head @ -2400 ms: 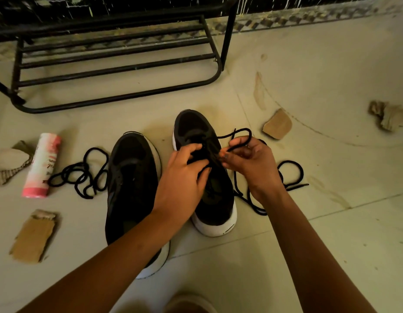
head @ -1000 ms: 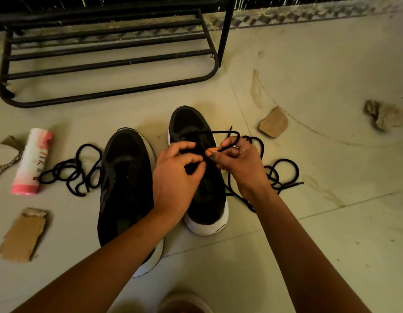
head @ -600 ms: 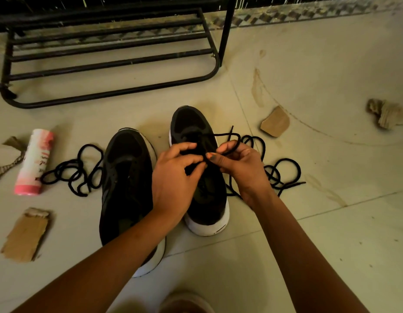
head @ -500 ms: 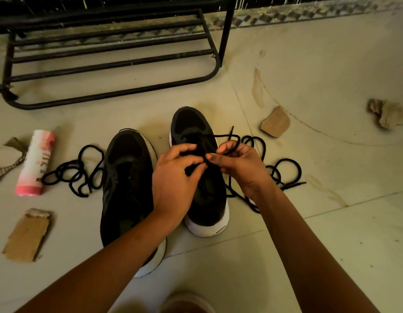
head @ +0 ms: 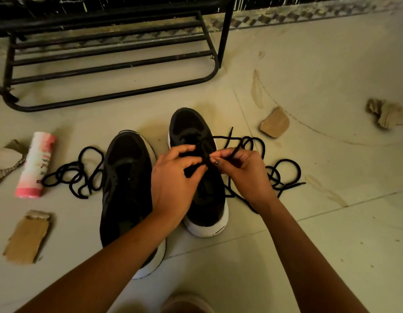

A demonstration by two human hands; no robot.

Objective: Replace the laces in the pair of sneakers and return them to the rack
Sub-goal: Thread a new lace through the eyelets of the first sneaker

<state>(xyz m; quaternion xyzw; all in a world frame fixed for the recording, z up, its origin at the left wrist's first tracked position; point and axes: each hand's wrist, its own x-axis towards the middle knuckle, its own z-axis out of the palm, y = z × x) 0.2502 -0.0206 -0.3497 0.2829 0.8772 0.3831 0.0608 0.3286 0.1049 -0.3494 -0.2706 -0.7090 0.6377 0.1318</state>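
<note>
Two black sneakers with white soles stand side by side on the floor, the left sneaker (head: 126, 184) and the right sneaker (head: 191, 129). My left hand (head: 173, 179) rests on the right sneaker's tongue, its fingers curled at the eyelets. My right hand (head: 243, 170) pinches a black lace (head: 286, 175) just above that shoe; the rest of this lace loops on the floor to the right. A second black lace (head: 76, 175) lies in a loose tangle left of the left sneaker. The black metal shoe rack (head: 110, 64) stands behind the shoes.
A pink and white tube (head: 36, 163) lies on the floor at the left. Torn cardboard pieces lie around: one (head: 27, 236) at the lower left, one (head: 275, 123) right of the shoes, one (head: 383, 114) at the far right. A foot (head: 187, 303) shows at the bottom edge.
My right hand has drawn the lace end a little further over the right sneaker, and the free tip now points up and right. My left hand stays on the tongue.
</note>
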